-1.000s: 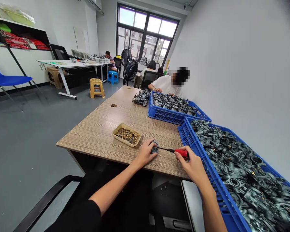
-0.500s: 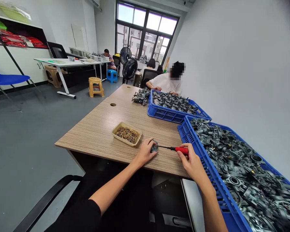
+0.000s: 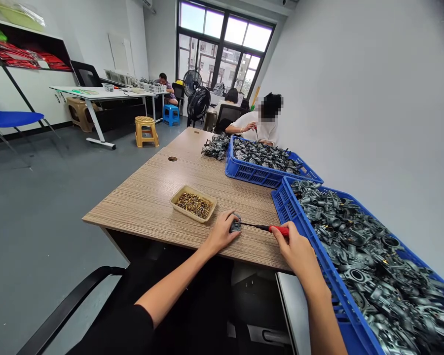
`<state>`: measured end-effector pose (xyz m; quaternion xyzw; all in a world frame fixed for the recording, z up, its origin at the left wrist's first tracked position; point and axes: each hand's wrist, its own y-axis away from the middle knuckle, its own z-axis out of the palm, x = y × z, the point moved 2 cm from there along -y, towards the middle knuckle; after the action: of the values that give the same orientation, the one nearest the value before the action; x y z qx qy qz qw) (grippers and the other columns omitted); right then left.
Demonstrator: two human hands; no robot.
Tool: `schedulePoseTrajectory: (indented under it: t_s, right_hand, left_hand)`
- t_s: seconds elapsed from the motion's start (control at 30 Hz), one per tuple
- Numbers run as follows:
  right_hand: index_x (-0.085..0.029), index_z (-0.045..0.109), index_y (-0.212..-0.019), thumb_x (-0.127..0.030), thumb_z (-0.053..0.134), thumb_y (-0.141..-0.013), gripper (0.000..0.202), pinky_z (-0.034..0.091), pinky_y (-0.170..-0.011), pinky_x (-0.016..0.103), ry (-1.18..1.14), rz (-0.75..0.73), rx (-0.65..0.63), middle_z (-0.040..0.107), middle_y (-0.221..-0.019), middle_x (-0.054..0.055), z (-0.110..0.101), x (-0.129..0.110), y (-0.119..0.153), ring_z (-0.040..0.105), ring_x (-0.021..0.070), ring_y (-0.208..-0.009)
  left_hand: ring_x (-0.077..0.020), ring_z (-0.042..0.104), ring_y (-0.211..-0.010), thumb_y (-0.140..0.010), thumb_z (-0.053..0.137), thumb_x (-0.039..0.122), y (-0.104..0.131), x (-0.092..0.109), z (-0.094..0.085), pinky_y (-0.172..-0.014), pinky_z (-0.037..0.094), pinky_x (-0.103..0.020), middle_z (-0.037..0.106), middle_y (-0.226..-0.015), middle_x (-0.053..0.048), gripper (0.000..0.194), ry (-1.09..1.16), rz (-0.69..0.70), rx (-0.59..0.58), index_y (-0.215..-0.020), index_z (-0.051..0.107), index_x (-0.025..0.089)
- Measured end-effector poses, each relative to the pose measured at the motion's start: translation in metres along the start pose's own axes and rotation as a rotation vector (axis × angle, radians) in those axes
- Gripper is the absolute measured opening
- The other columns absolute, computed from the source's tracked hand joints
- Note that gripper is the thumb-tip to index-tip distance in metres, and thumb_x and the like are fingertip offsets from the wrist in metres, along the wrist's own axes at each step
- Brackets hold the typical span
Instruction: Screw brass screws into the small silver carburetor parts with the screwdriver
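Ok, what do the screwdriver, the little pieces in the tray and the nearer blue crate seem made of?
Screwdriver: handle likely smooth plastic, from its even red; thin dark shaft probably steel.
Little pieces: probably mostly brass, given their golden metallic glint.
Nearer crate: likely smooth plastic, judging by its blue slotted walls.

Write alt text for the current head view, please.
Left hand holds a metal part on a table; right hand points a red-handled screwdriver at it. Nearby: a tray of brass-coloured pieces, two blue crates of parts.
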<state>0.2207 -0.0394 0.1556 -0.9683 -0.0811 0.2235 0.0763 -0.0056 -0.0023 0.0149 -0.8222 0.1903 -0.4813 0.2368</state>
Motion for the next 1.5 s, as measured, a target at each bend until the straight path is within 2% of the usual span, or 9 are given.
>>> schedulePoseTrajectory:
  t_s: [0.17,0.33,0.5,0.67,0.83,1.0,1.2,1.33,1.5]
  right_hand:
    - [-0.025,0.044,-0.121,-0.054,0.044,-0.099,0.036,0.048,-0.069,0.032,-0.169,-0.163,-0.072,0.070,-0.091,0.005,-0.0006,-0.0046,0.0019,0.064,0.0215,-0.068]
    - [-0.026,0.050,-0.102,-0.063,0.043,-0.097,0.037,0.045,-0.066,0.034,0.035,0.030,-0.059,0.066,-0.077,0.004,-0.0020,0.0018,0.0016,0.064,0.0262,-0.068]
    - [-0.026,0.042,-0.124,-0.055,0.043,-0.099,0.039,0.048,-0.072,0.033,-0.172,-0.130,-0.109,0.071,-0.096,0.006,-0.0005,0.0008,0.0016,0.066,0.0230,-0.074]
    - [-0.026,0.051,-0.105,-0.062,0.040,-0.098,0.038,0.044,-0.066,0.035,0.037,0.043,-0.037,0.069,-0.080,0.005,0.0001,-0.0020,0.0021,0.066,0.0273,-0.072]
    - [-0.024,0.042,-0.124,-0.053,0.044,-0.098,0.038,0.050,-0.076,0.034,-0.199,-0.165,-0.054,0.071,-0.097,0.007,0.0030,-0.0055,0.0014,0.068,0.0230,-0.078]
    - [-0.025,0.050,-0.106,-0.057,0.045,-0.098,0.033,0.048,-0.071,0.035,-0.087,-0.044,-0.014,0.070,-0.085,0.006,0.0038,0.0016,-0.0024,0.067,0.0254,-0.073]
    - [-0.025,0.044,-0.122,-0.053,0.044,-0.098,0.037,0.049,-0.073,0.033,-0.193,-0.172,-0.041,0.070,-0.095,0.007,0.0013,-0.0017,-0.0012,0.067,0.0228,-0.077]
    - [-0.027,0.050,-0.105,-0.059,0.043,-0.098,0.034,0.043,-0.063,0.032,-0.030,-0.032,-0.033,0.067,-0.077,0.004,0.0004,-0.0005,-0.0002,0.064,0.0244,-0.065]
    - [-0.025,0.042,-0.124,-0.054,0.045,-0.098,0.039,0.049,-0.073,0.033,-0.183,-0.147,-0.064,0.071,-0.095,0.007,0.0003,-0.0027,-0.0006,0.067,0.0232,-0.076]
  left_hand:
    - [-0.0307,0.049,-0.137,-0.078,0.080,0.018,-0.0001,0.0009,-0.0004,-0.116,0.040,-0.051,0.055,-0.143,-0.014,0.041,-0.002,0.004,-0.003,-0.114,0.063,0.021]
    - [-0.0311,0.048,-0.137,-0.079,0.080,0.019,0.0000,0.0003,0.0002,-0.116,0.040,-0.052,0.055,-0.143,-0.014,0.040,-0.012,-0.003,-0.003,-0.115,0.062,0.022]
    - [-0.0308,0.048,-0.137,-0.079,0.080,0.019,0.0000,0.0015,-0.0006,-0.116,0.040,-0.051,0.055,-0.142,-0.014,0.040,-0.011,-0.005,-0.002,-0.115,0.062,0.022]
    - [-0.0307,0.048,-0.137,-0.078,0.080,0.018,-0.0008,0.0026,-0.0014,-0.116,0.040,-0.052,0.056,-0.141,-0.014,0.041,0.004,-0.020,0.001,-0.114,0.062,0.022]
    - [-0.0312,0.049,-0.137,-0.077,0.080,0.017,-0.0016,0.0013,-0.0012,-0.116,0.040,-0.052,0.056,-0.140,-0.014,0.041,0.014,-0.046,0.015,-0.114,0.062,0.022]
    - [-0.0309,0.048,-0.137,-0.078,0.080,0.019,-0.0013,0.0011,-0.0013,-0.115,0.040,-0.051,0.055,-0.143,-0.013,0.041,0.007,-0.030,0.008,-0.115,0.062,0.022]
    - [-0.0312,0.050,-0.136,-0.078,0.081,0.019,-0.0010,0.0009,0.0001,-0.115,0.041,-0.051,0.055,-0.143,-0.013,0.042,-0.010,-0.021,-0.016,-0.116,0.062,0.022]
    - [-0.0313,0.049,-0.137,-0.078,0.081,0.018,-0.0011,0.0006,0.0000,-0.116,0.040,-0.052,0.055,-0.143,-0.014,0.041,-0.004,-0.038,-0.004,-0.114,0.062,0.021]
    - [-0.0313,0.048,-0.137,-0.077,0.081,0.018,-0.0008,0.0002,-0.0001,-0.117,0.039,-0.052,0.054,-0.143,-0.014,0.042,0.004,-0.037,0.002,-0.114,0.063,0.021]
